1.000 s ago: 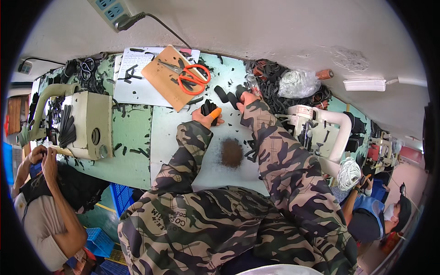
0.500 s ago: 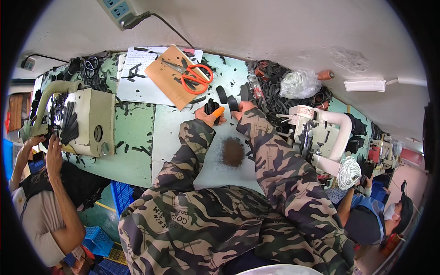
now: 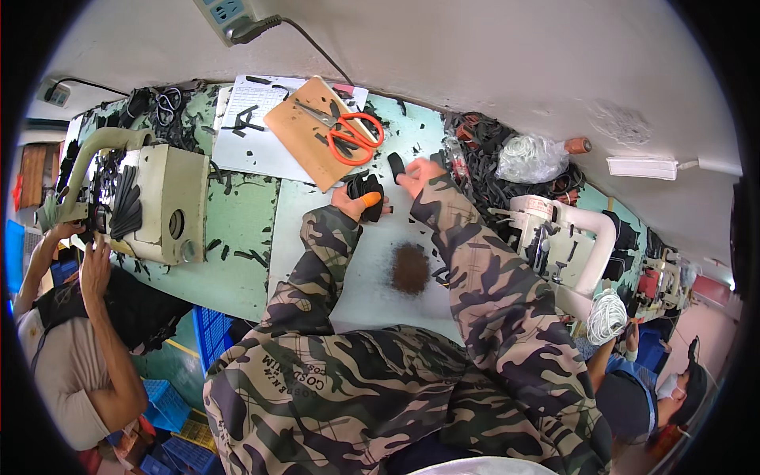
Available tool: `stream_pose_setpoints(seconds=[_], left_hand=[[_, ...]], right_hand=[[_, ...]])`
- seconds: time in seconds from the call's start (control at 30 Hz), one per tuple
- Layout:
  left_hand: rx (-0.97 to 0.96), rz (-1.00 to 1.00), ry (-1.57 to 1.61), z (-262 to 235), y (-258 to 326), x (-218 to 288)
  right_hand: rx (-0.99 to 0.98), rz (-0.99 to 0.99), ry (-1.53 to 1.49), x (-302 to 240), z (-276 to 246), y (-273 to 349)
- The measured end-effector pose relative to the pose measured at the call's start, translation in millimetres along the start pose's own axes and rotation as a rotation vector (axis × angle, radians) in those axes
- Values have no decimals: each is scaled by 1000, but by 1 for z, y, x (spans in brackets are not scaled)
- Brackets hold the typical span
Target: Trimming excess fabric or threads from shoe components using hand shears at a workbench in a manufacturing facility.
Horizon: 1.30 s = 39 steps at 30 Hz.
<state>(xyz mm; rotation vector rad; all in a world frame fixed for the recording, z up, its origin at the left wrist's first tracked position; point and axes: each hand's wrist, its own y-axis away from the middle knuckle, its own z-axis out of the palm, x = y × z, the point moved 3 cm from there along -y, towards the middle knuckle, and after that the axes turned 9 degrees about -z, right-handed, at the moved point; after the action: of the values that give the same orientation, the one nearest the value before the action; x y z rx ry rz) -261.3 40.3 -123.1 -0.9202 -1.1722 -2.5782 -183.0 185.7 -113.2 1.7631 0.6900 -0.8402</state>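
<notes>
Over the work table, my left hand [image 3: 348, 204] is closed around a small bundle of black strips [image 3: 365, 188]. An orange finger cot [image 3: 370, 199] covers its thumb and lies across the bundle. To the right, my right hand [image 3: 419, 176] is just beside a short, wide black strip [image 3: 396, 166] lying on the table. The fingers of that hand are bent and somewhat apart, with nothing visible in them; whether they touch the strip is hard to tell.
Orange-handled scissors [image 3: 352, 138] lie on a brown notebook [image 3: 305, 127] over written sheets. Cream machines stand at left [image 3: 162, 206] and right [image 3: 554, 237]. A heap of black scraps [image 3: 483, 150] sits at the back right. Another person's hand [image 3: 95, 265] works at the left machine.
The black strip that was in my right hand is now at the bundle in my left hand. My right hand has come to the remaining strip. The whole view has shifted slightly.
</notes>
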Motion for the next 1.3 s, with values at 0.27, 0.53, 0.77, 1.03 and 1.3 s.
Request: stream_pose_setpoints(seconds=[0.27,0.53,0.77,1.03,1.3], left_hand=[[218,45,-87,5,1,5],[-166,66,-165,-16,-9,-18],[-144,-205,-3,3,4,-12],[3,-150,-75,10,0,-16],[-228,-433,118,7,8,-33]], right_hand=[[132,-75,217,23,-9,-5],[-422,167,-188,-16,11,29],[510,87,635,8,-44,10],[215,24,-17,26,-40,26],[35,-546,243,-22,8,79]])
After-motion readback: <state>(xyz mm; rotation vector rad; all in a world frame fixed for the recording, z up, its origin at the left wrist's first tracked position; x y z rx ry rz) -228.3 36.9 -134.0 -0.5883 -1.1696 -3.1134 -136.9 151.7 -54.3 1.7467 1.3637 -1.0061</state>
